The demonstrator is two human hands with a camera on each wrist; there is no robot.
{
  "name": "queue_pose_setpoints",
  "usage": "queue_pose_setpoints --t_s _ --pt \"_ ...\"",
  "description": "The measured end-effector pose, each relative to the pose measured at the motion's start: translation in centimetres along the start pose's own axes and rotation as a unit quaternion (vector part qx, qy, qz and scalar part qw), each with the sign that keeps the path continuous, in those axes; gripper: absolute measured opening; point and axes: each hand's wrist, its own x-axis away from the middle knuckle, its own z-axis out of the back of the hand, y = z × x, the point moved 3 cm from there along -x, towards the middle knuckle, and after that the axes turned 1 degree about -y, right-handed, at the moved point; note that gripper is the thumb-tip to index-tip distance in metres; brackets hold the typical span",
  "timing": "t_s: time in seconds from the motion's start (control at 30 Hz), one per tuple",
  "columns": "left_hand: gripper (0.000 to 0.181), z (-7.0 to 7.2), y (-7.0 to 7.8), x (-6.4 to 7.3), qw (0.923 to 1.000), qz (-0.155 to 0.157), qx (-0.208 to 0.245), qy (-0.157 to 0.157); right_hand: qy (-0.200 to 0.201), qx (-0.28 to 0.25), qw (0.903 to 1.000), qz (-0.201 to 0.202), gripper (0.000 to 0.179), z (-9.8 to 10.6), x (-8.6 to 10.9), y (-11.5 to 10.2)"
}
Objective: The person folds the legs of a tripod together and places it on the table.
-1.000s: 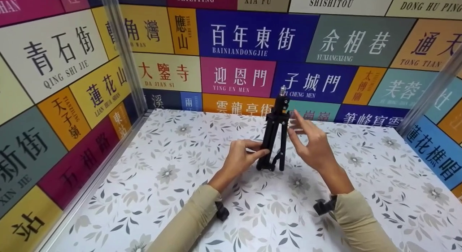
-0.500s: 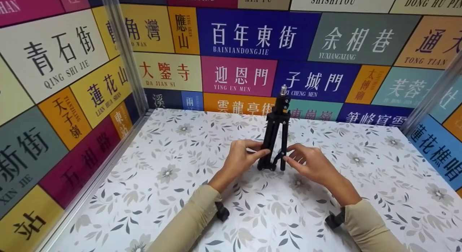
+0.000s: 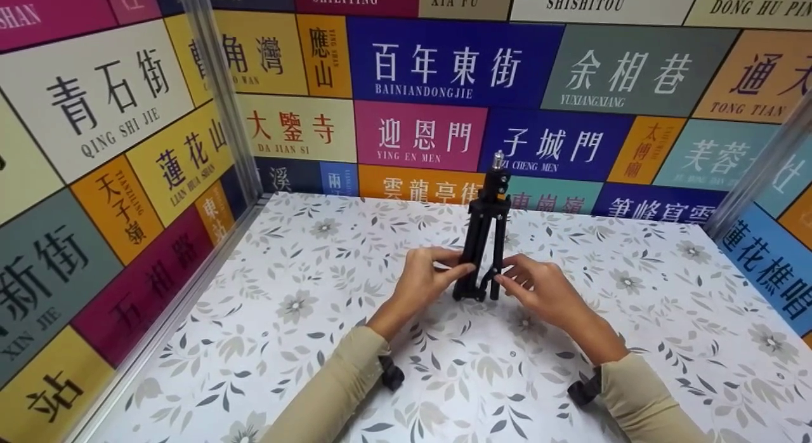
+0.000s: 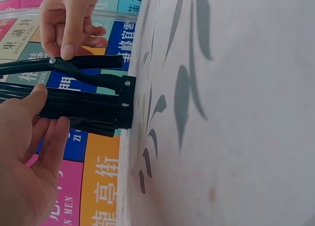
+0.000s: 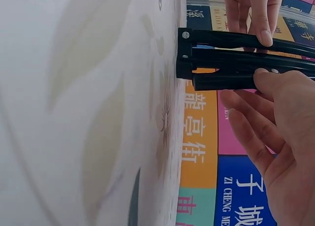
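Observation:
A small black tripod stand (image 3: 488,207) with a silver screw tip (image 3: 498,158) stands upright on the table, its legs mostly folded together. My left hand (image 3: 419,278) grips the left-hand legs low down, between thumb and fingers. On the other side, my right hand (image 3: 547,290) pinches the right leg (image 3: 497,246) near its brace joint. The left wrist view shows that leg standing slightly apart from the others, joined by a curved brace (image 4: 93,78) to the bottom bracket (image 4: 126,102). In the right wrist view, my right thumb (image 5: 268,80) lies on the leg.
The tabletop (image 3: 304,367) is covered with a white, leaf-patterned cloth. Panels with colourful street-name signs (image 3: 453,62) rise behind and at both sides. Clear corner strips (image 3: 219,87) run up where the panels meet. Each sleeve cuff carries a black wrist mount (image 3: 392,373).
My right hand has come down from near the tripod's top to the lower right leg and now pinches it. That leg has shifted slightly inward. The left hand keeps its grip.

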Motion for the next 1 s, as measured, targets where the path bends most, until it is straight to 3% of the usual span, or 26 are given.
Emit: queue_pose_setpoints --t_s 0.67,1.0 --pt "0.021 0.07 0.02 0.01 0.9999 -0.003 -0.012 0.0 0.0 -0.05 0.9987 -0.005 0.028 -0.75 -0.23 -0.5" --pt "0.021 0.08 0.04 0.02 1.0 -0.001 -0.001 -0.004 -0.003 -0.038 0.9991 -0.018 0.027 -0.98 -0.26 -0.69"
